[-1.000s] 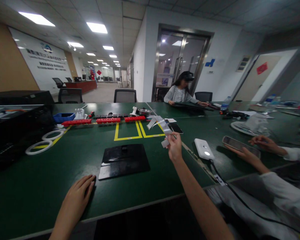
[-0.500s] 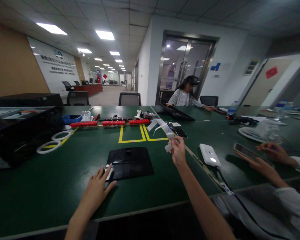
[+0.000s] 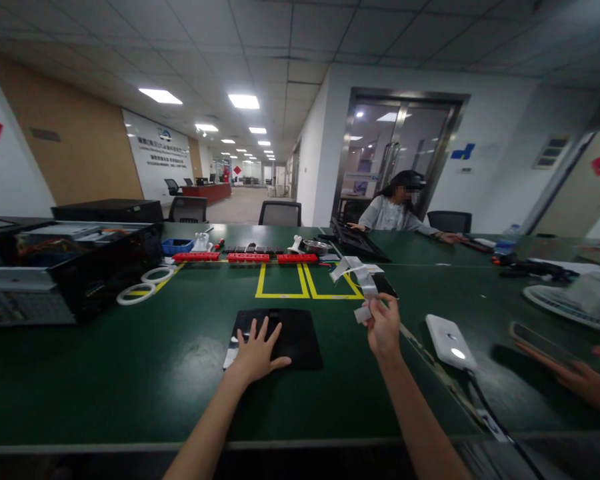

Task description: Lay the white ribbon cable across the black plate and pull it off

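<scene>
A glossy black plate (image 3: 300,340) lies flat on the green table in front of me. My left hand (image 3: 257,350) is spread over its left half, fingers apart, and hides part of it. A pale shiny patch shows at the plate's left edge beside my fingers. Right of the plate and above the table, my right hand (image 3: 384,323) pinches a crumpled, whitish translucent strip of film (image 3: 365,280). The strip's long end curls away to the upper left, and a short end sticks out by my thumb.
An opened computer case (image 3: 110,267) stands at left, near two white rings (image 3: 137,294). Red blocks (image 3: 247,257) line the back beyond yellow tape outlines (image 3: 283,296). A white power bank (image 3: 450,341) with a cable lies right; a co-worker's hand holds a phone (image 3: 543,343) nearby.
My left hand has moved from the plate's left edge to the right, onto its surface, fingers now spread. My right hand still holds the film. The view has turned left.
</scene>
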A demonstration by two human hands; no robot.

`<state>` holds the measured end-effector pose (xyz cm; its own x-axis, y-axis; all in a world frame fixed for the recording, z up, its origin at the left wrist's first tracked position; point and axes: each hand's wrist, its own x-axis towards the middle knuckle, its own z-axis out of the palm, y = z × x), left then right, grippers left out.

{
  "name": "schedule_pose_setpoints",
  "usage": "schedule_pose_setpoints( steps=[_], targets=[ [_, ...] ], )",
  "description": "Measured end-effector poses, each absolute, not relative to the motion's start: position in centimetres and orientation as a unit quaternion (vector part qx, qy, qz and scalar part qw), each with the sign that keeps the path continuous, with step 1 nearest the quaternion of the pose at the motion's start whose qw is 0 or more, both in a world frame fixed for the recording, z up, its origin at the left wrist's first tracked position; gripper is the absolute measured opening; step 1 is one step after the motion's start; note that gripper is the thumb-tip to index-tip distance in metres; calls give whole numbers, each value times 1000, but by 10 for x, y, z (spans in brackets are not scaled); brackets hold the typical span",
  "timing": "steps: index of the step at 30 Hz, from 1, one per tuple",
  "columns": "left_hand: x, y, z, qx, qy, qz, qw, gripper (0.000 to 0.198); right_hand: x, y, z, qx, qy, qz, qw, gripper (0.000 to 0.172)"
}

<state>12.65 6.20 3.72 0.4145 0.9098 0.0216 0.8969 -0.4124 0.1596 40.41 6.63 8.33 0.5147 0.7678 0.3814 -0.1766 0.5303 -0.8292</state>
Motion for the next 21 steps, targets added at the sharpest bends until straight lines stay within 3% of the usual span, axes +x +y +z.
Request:
schedule_pose_setpoints(
  steps=[8, 21],
  targets=[
    [122, 61, 47, 839, 536, 48, 87, 107, 406, 66, 83, -381, -382, 306, 784, 36],
    [152, 63, 52, 842, 529, 38, 101, 112, 409, 62, 91, -340, -360, 305, 813, 43]
  ],
)
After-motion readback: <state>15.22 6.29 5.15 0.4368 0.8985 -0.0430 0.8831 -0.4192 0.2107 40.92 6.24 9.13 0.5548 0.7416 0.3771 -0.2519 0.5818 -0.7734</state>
